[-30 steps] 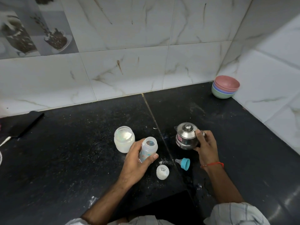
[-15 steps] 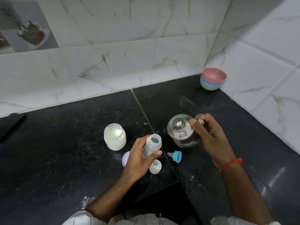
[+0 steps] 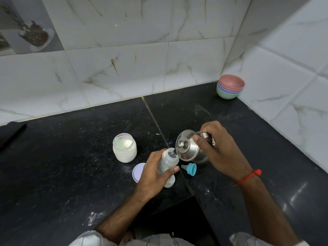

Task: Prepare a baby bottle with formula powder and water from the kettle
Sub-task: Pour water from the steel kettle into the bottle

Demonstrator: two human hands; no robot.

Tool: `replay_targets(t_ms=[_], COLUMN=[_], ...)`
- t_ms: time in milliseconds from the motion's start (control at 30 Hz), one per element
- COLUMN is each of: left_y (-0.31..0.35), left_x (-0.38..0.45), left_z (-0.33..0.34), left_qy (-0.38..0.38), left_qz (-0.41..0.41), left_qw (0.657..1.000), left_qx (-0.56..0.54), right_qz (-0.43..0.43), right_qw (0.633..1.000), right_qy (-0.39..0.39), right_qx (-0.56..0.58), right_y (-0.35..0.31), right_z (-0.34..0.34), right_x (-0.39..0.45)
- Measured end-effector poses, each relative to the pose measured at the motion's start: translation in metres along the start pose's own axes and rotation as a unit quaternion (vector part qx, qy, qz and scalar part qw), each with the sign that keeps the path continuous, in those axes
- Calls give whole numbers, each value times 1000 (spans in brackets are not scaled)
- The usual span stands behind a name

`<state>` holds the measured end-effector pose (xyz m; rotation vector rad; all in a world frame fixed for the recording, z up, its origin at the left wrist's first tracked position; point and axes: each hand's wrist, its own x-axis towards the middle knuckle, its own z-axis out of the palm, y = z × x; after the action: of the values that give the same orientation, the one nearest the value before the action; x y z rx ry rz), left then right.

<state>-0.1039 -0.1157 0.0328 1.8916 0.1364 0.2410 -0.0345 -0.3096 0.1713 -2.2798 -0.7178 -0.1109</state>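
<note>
Your left hand (image 3: 152, 172) grips the baby bottle (image 3: 167, 161), your right hand (image 3: 217, 150) tips the steel kettle (image 3: 189, 148) at its mouth; teat (image 3: 190, 168) unfitted.

No readable text anywhere in this view — the baby bottle (image 3: 167, 163) carries a coloured printed pattern on its side, but it's too small and blurred to make out as words or numbers. The steel kettle (image 3: 190, 149) and the formula jar (image 3: 124, 148) show no legible label either.
</note>
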Motion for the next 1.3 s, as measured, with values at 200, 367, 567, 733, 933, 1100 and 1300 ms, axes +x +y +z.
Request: replay_targets(t_ms=[200,367,567,733,933,1100,1300], left_y=[-2,-2,-5,-6,-8,-10,-13], left_x=[-4,-6,-8,-9,-11,-11,-11], left_z=[-3,-5,-5,-6,-8,-8,-8], left_qy=[4,8,1,-1,0,7,9], left_qz=[12,21,18,19,23,23,16], left_qw=[1000,1000,1000,999,999,999,999], left_qx=[10,17,21,29,30,28,31], right_qz=[15,-1,-20,-31,-29,-39,-43], right_qw=[998,996,993,991,990,990,989], right_qy=[-30,-49,-65,-76,-80,-69,-69], right_qx=[-50,-70,-97,-108,-117,-117,-125], right_y=[-6,-14,-22,-26,-31,-33,-33], right_z=[2,1,1,0,-1,-1,-3], right_x=[3,4,4,5,5,6,7])
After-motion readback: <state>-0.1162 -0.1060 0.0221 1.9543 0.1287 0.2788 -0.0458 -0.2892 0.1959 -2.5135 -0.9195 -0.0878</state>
